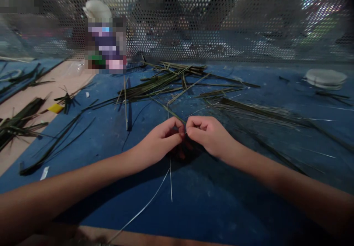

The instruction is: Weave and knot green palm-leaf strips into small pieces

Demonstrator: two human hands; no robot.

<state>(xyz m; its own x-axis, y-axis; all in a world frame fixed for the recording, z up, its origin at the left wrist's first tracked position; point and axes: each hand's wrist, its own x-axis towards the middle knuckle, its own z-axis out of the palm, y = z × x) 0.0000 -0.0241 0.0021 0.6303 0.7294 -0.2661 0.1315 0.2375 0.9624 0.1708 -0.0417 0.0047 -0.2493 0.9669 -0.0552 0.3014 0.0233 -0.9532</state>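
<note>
My left hand (166,135) and my right hand (207,132) meet fingertip to fingertip over the blue table surface (132,194). Both are closed in a pinch around a thin green strip (173,114), which runs up and to the left from between them. A thin pale wire (171,183) hangs below my left hand, and a second, curved wire (149,201) reaches toward the near edge. Another fine wire (200,110) extends from the fingertips to the upper right. The exact spot where strip and wire meet is hidden by my fingers.
Long dark green strips (155,83) lie piled beyond my hands. Thin wires (260,115) spread at the right, near stacked white discs (326,78). More leaves (22,120) and a yellow piece (55,108) are at left. A perforated metal screen (193,24) stands behind.
</note>
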